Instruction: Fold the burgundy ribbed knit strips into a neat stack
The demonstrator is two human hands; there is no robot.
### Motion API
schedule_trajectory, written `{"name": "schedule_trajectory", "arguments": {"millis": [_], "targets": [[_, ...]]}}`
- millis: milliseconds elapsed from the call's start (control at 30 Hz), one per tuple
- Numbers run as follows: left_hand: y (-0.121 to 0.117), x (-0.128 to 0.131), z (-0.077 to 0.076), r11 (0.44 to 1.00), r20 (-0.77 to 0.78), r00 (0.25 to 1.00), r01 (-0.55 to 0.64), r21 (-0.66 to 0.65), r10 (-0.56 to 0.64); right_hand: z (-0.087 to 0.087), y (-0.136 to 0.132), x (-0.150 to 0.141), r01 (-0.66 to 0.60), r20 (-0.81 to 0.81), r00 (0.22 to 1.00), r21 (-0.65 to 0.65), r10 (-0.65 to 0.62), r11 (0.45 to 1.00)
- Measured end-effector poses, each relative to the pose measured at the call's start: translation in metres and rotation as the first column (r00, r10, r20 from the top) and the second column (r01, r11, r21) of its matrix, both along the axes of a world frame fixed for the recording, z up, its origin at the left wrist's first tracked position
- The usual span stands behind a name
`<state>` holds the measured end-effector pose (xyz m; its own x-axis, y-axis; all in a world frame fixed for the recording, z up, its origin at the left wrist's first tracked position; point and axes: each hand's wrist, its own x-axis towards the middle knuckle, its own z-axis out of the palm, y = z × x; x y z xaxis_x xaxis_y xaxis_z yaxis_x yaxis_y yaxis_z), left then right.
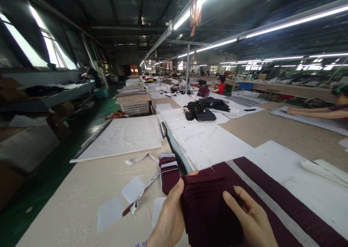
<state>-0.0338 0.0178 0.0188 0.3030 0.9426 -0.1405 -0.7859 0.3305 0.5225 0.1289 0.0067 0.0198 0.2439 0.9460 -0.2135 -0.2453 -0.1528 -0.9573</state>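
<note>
A stack of maroon fabric pieces [209, 207] is held up in front of me, its upper edges fanned in layers. My left hand [171, 210] grips the stack's left side, thumb on the near face. On the right side, my right hand [248, 210] pinches the stack between thumb and fingers. Long maroon fabric strips [272, 189] with a pale band between them lie on the table beneath and to the right. Just beyond my left hand sits a smaller pile of maroon pieces [170, 181] layered with white ones.
White paper pieces [110, 212] and scraps lie on the beige table [62, 203] at left. A white plastic basket [134, 107] stands farther off. Dark folded garments [203, 111] rest on the white table. Co-workers are at the right edge, centre back and far left.
</note>
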Motion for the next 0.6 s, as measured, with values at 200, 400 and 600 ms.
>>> {"name": "schedule_trajectory", "arguments": {"millis": [200,400,600], "targets": [[-0.002,0.003,-0.014,0.967,-0.194,0.979,-0.007,0.255,0.059,-0.010,0.002,-0.001,0.032,0.081,0.996,0.021,-0.033,0.999],[-0.003,0.003,-0.016,0.983,-0.351,0.934,-0.001,0.184,0.066,-0.002,0.001,0.003,-0.050,0.192,0.981,0.111,0.028,0.993],[-0.004,-0.008,-0.008,0.980,-0.390,0.919,0.121,0.159,-0.050,0.013,0.000,0.014,-0.170,0.292,0.947,0.108,0.132,0.980]]}}
